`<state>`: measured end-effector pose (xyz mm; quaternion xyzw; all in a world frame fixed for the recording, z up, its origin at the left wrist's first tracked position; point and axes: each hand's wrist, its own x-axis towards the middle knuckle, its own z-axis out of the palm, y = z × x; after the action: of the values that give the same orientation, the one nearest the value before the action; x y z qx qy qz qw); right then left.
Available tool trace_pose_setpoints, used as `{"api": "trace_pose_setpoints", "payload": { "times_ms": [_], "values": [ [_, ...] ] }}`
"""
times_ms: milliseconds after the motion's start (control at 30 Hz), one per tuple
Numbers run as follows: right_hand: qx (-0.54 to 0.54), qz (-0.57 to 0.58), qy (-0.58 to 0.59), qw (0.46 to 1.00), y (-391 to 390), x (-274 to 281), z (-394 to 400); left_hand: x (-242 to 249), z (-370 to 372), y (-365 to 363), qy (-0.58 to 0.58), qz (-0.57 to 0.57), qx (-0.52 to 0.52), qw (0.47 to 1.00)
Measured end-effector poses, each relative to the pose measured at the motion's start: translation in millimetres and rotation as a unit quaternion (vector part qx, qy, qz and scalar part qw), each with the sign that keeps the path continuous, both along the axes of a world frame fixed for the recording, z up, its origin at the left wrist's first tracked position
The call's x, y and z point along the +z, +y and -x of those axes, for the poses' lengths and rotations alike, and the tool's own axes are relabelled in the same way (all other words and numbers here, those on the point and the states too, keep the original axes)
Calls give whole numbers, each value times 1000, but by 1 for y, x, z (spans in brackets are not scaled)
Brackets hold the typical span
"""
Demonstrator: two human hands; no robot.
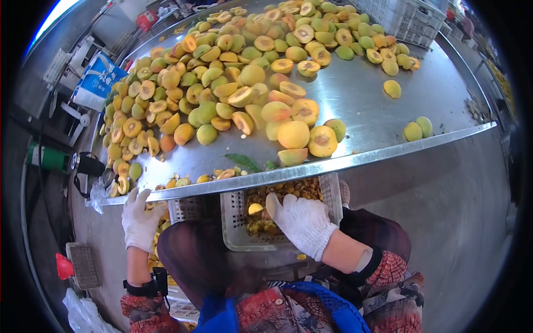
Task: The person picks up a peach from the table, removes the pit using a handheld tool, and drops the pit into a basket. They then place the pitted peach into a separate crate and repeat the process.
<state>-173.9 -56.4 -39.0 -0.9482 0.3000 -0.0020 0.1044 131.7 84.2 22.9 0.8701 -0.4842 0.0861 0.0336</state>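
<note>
My left hand (142, 220), in a white knit glove, is at the near edge of the metal table, its thumb and fingers apart and nothing seen between them. Below it, halved yellow fruit (164, 223) shows in a crate (186, 209). My right hand (303, 223), gloved the same way, is over a grey plastic basket (235, 240) of brown pits and scraps. Its fingers point down and away, mostly hidden behind the glove's back, so I cannot tell what they hold. Beside its thumb is a yellow fruit piece (255, 208). Peach halves (244, 97) are heaped on the table.
The metal table (377, 119) has a raised near rim (311, 169) above my knees. A green leaf (242, 161) lies by that rim. A white crate (402, 21) stands at the back right. On the left are a blue-and-white box (99, 81) and a dark flask (87, 165).
</note>
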Motion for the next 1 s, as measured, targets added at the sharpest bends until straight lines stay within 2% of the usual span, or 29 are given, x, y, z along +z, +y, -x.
{"api": "trace_pose_setpoints", "payload": {
  "times_ms": [33, 100, 133, 167, 200, 233, 267, 300, 333, 433, 567, 633, 767, 833, 900, 933, 1000],
  "values": [
    [3, 5, 17, 1000, -1, -8, 2, 3, 4, -7, 99, 55, -8, 994],
    [6, 20, 47, 999, -3, -19, 7, 3, 37, -46, 263, 145, -94, 949],
    [15, 39, -1, 999, -1, -19, 7, 1, 58, -68, 284, 130, -104, 944],
    [8, 34, 11, 999, -2, -19, 8, -1, 82, -92, 322, 113, -124, 932],
    [1, 28, 24, 999, -3, -19, 8, -5, 102, -113, 325, 108, -196, 919],
    [-8, 22, 36, 999, -5, -20, 8, -9, 122, -133, 299, 69, -226, 924],
    [-13, 18, 19, 1000, -3, -23, 6, -16, 139, -154, 303, 21, -228, 925],
    [-15, 12, 5, 1000, -5, -22, 6, -13, 152, -171, 303, -75, -204, 928],
    [-16, 5, -9, 1000, -6, -19, 8, -23, 159, -185, 332, -112, -176, 920],
    [-26, -22, -14, 999, -7, -21, 10, -34, 177, -201, 336, -138, -109, 925],
    [-29, -34, 5, 999, -5, -21, 8, -48, 183, -209, 368, -82, -79, 923],
    [-20, -35, -12, 999, -4, -11, 11, -49, 179, -204, 397, -17, -89, 913],
    [-16, -27, -6, 999, -4, -6, 16, -30, 166, -169, 484, 118, -107, 861],
    [-14, -28, -9, 999, -2, -5, 16, -32, 161, -139, 385, 228, -233, 864],
    [-3, -30, -12, 999, -1, -1, 14, -48, 151, -116, 230, 223, -379, 868],
    [4, -34, -12, 999, -1, 3, 13, -54, 150, -102, 187, 191, -377, 887],
    [4, -41, -21, 999, 1, 4, 12, -60, 138, -90, 201, 248, -339, 885]
  ]
}}
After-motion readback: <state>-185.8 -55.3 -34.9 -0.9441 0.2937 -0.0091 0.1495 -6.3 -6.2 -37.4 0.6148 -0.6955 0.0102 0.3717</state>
